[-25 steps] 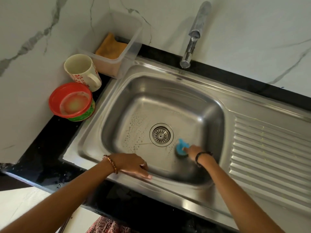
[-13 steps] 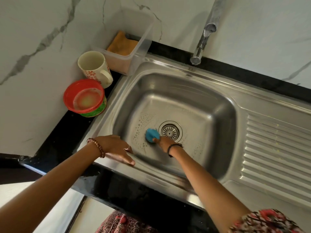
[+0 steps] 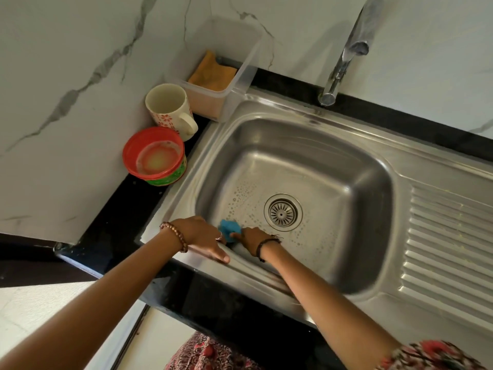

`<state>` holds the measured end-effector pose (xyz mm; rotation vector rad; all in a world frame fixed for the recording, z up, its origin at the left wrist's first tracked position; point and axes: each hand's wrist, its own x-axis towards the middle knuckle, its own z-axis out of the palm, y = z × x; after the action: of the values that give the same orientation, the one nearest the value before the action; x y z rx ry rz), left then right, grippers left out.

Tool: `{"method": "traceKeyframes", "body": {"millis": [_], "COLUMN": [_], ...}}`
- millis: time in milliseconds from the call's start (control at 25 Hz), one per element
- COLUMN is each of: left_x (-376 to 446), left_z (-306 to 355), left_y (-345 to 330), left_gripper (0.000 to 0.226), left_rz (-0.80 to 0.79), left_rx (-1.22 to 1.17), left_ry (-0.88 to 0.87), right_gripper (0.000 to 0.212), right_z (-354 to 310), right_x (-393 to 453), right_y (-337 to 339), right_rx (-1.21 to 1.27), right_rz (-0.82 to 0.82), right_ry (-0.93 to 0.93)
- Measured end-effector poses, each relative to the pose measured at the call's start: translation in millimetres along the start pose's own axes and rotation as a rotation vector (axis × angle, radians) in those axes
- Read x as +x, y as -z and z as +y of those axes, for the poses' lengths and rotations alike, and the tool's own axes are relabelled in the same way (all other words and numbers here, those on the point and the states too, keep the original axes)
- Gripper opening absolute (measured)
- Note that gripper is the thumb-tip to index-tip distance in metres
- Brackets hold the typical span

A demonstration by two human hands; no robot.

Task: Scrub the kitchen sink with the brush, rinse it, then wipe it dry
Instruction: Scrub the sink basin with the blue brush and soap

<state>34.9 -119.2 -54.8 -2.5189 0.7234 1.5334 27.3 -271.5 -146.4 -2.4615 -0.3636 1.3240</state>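
Observation:
The steel sink [image 3: 354, 166] has a round drain [image 3: 283, 212] in its floor and soapy droplets around it. My right hand [image 3: 249, 237] reaches down into the basin and is shut on a small blue brush [image 3: 229, 231], pressing it at the near-left corner of the floor, against the front wall. My left hand [image 3: 202, 236] lies flat on the sink's front rim, fingers spread, right beside the brush. Most of the brush is hidden behind both hands.
A chrome tap [image 3: 344, 54] stands at the back. At the left are a flowered mug [image 3: 170, 110], a red bowl on a green one [image 3: 154, 156], and a clear tub [image 3: 226, 62] holding an orange cloth [image 3: 212, 73]. A ribbed drainboard [image 3: 448, 252] lies to the right.
My right hand has swept the blue brush leftward across the basin floor, from right of the drain to the near-left corner. My left hand stays on the rim. The camera view shifted.

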Motion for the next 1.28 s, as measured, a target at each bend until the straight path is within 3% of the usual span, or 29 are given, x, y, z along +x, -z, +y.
{"method": "traceKeyframes", "body": {"millis": [80, 240, 320, 440, 640, 720, 840, 960, 1280], "left_x": [-1, 0, 0, -1, -2, -2, -2, -3, 6], "left_z": [2, 1, 3, 6, 10, 9, 7, 9, 14], "left_y": [0, 0, 1, 4, 6, 5, 6, 6, 5], "left_gripper": [0.071, 0.071, 0.072, 0.071, 0.07, 0.069, 0.07, 0.069, 0.063], "left_rz": [0.02, 0.011, -0.005, -0.04, -0.051, -0.048, -0.049, -0.041, -0.087], "left_rx": [0.043, 0.051, 0.052, 0.034, 0.049, 0.049, 0.023, 0.032, -0.051], "left_ry": [-0.013, -0.031, -0.022, 0.007, 0.028, 0.022, 0.01, 0.012, 0.05], "right_gripper": [0.05, 0.047, 0.045, 0.053, 0.057, 0.054, 0.044, 0.04, 0.054], "right_z": [1, 86, 115, 102, 7, 8, 66, 113, 54], "right_x": [-2, -60, -88, -70, 5, 5, -27, -71, 8], "right_y": [-2, 4, 10, 2, -7, -4, 5, 17, 37], "right_rx": [0.011, 0.004, -0.004, -0.052, 0.093, 0.05, 0.009, 0.054, 0.218], "right_rz": [-0.004, -0.159, -0.158, -0.048, -0.002, -0.042, -0.121, -0.055, 0.253], "right_ry": [-0.025, -0.366, -0.478, -0.372, -0.064, -0.083, -0.299, -0.479, -0.192]}}
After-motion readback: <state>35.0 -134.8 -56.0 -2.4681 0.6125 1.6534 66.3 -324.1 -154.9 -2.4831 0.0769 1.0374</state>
